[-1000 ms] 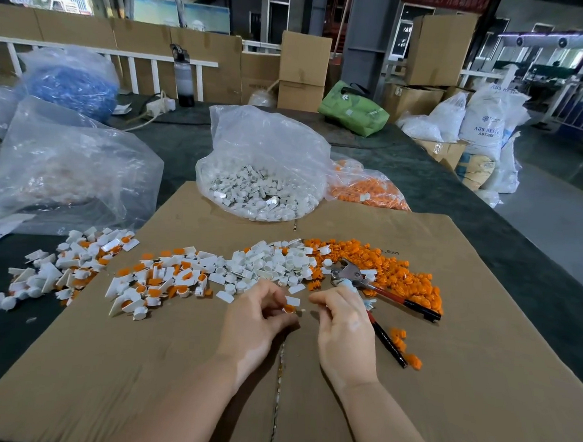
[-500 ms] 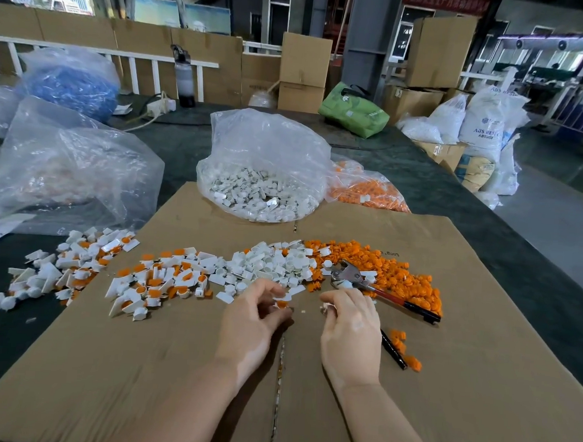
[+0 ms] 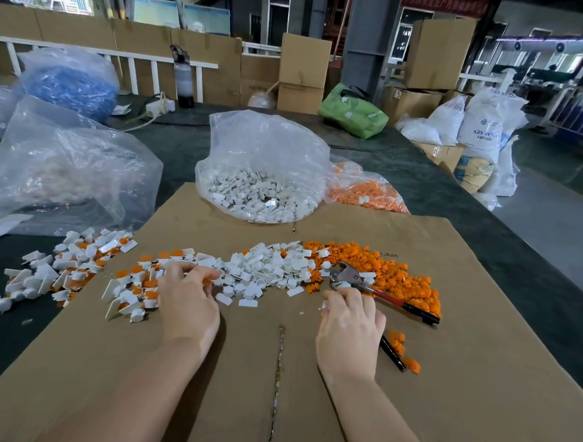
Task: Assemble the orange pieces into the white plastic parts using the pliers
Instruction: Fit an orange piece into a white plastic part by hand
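Head view: the left hand [image 3: 189,303] curls its fingers over the heap of finished parts [image 3: 136,286] near the middle of the cardboard [image 3: 272,407], with a bit of orange showing at the fingertips; what it pinches I cannot tell. The right hand [image 3: 350,323] has its fingers curled on a small white part [image 3: 325,304], just beside the pliers [image 3: 364,285], which it does not hold. The pliers lie on the orange pieces [image 3: 399,278] toward the right edge of the cardboard; white parts [image 3: 274,264] sit between the two hands, further back.

I judge the pieces to be light, hard, smooth plastic, easily flicked away or dropped, best pinched by the sides with fingertips. The pliers look stiff and heavier; take them by the dark handles.

Both palms face down, so the grips are hidden. One handle is covered by the right hand. The bag of white parts [image 3: 262,171] and the bag of orange ones [image 3: 367,191] at the far edge blur their contents
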